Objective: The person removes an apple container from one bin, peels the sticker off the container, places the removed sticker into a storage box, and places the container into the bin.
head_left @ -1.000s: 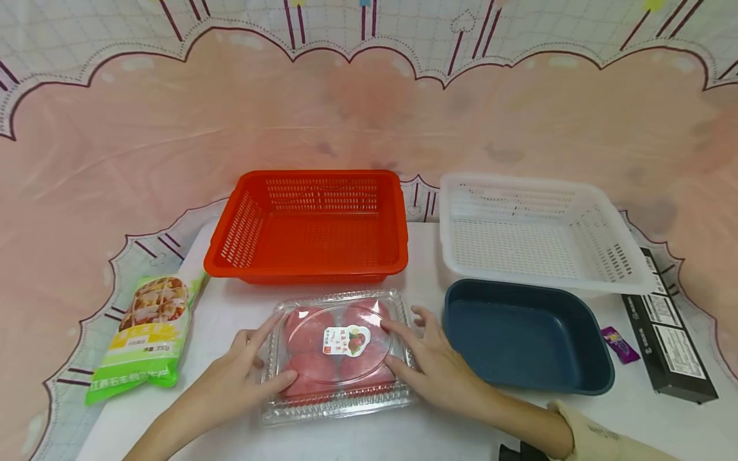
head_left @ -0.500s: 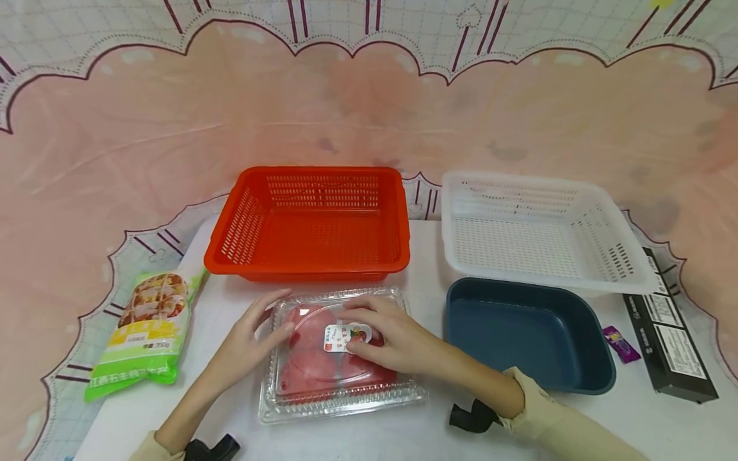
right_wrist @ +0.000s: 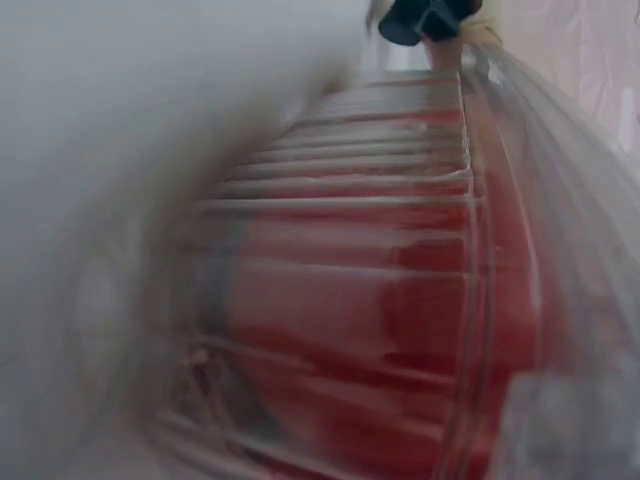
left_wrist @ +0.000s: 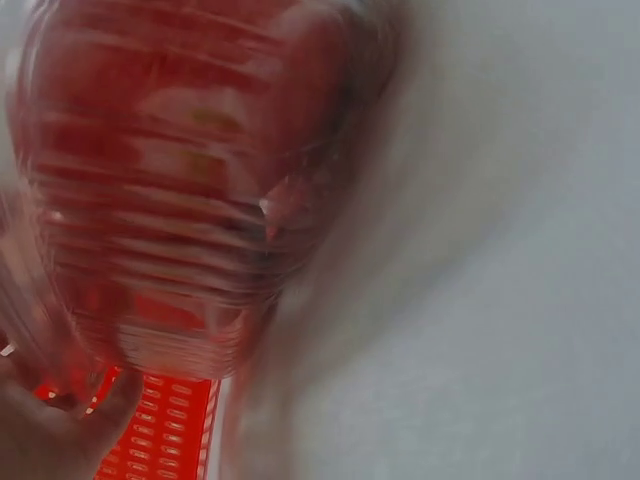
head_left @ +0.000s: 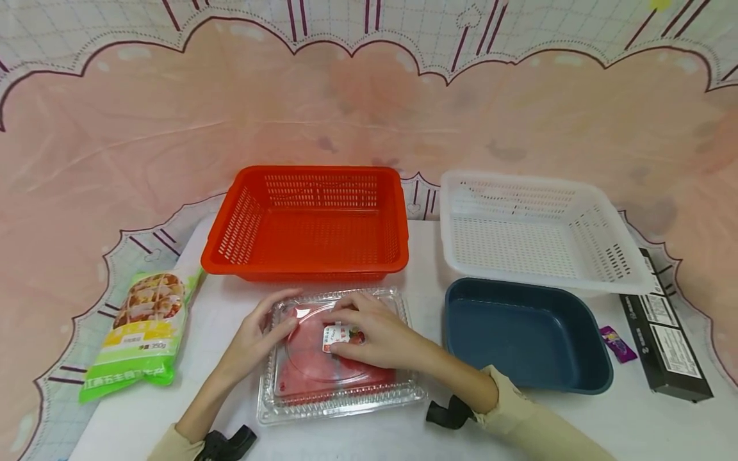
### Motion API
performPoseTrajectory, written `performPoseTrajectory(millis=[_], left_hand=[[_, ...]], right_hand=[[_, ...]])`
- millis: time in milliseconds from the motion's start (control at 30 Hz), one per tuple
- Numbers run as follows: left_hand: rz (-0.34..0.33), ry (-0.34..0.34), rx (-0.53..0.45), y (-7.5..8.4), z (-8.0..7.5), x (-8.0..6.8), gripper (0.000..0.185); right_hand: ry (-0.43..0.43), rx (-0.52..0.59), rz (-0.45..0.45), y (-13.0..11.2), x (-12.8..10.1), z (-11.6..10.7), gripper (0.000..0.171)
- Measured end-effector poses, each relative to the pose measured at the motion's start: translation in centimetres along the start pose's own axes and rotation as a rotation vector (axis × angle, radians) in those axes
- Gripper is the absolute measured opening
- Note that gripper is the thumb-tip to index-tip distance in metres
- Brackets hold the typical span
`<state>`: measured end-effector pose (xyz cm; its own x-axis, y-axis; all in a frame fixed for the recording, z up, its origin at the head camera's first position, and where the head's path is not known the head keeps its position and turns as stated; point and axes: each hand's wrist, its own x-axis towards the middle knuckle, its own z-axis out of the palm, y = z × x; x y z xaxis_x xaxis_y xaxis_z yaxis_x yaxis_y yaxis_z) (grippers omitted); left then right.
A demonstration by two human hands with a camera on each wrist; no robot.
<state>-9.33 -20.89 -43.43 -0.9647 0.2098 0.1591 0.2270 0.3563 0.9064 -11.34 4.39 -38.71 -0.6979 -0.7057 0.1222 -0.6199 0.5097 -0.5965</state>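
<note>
A clear plastic clamshell box [head_left: 311,384] with red contents lies on the white table. A white label with a small fruit picture [head_left: 332,334] is on its lid. My left hand [head_left: 254,336] is at the box's left back corner, thumb over the lid and fingers along the edge. My right hand [head_left: 375,333] reaches across the lid from the right, its fingers on the lid and around the label, partly covering it. In the left wrist view, the box's ridged side [left_wrist: 170,220] fills the upper left. The right wrist view has the other ridged side [right_wrist: 350,300] close up.
Behind the box stands a red basket [head_left: 311,246]. At right are a white basket [head_left: 519,243], a dark blue tub [head_left: 524,333], a small purple packet [head_left: 618,344] and a black box [head_left: 669,339]. A green food bag [head_left: 141,326] lies at left.
My right hand has moved left from the box's right side onto the lid, over the label. My left hand has shifted up towards the back left corner, its thumb higher on the lid.
</note>
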Motion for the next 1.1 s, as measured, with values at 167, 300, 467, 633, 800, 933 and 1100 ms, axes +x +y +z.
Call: performPoseTrajectory(millis=[167, 300, 467, 633, 800, 933, 1100], left_hand=[[-0.001, -0.003, 0.011, -0.04, 0.14, -0.03, 0.043], [0.010, -0.013, 0.018, -0.06, 0.05, -0.02, 0.044], [0.019, -0.023, 0.065, 0.01, -0.21, 0.12, 0.044], [0.044, -0.047, 0.121, 0.09, -0.41, 0.53, 0.044], [0.051, -0.060, 0.130, -0.02, -0.47, 0.69, 0.044], [0.044, -0.058, 0.132, -0.06, -0.43, 0.68, 0.043], [0.039, -0.056, 0.126, -0.02, -0.32, 0.64, 0.043]], right_hand=[[0.017, -0.033, 0.004, 0.06, 0.30, 0.27, 0.036], [0.040, -0.048, 0.022, -0.12, 0.41, 0.53, 0.029], [0.054, -0.054, 0.047, -0.32, 0.46, 0.72, 0.024], [0.057, -0.048, 0.069, -0.37, 0.50, 0.95, 0.021], [0.050, -0.045, 0.077, -0.45, 0.54, 0.93, 0.017], [0.040, -0.059, 0.082, -0.60, 0.69, 0.82, 0.015], [0.037, -0.094, 0.065, -0.81, 0.92, 0.81, 0.011]])
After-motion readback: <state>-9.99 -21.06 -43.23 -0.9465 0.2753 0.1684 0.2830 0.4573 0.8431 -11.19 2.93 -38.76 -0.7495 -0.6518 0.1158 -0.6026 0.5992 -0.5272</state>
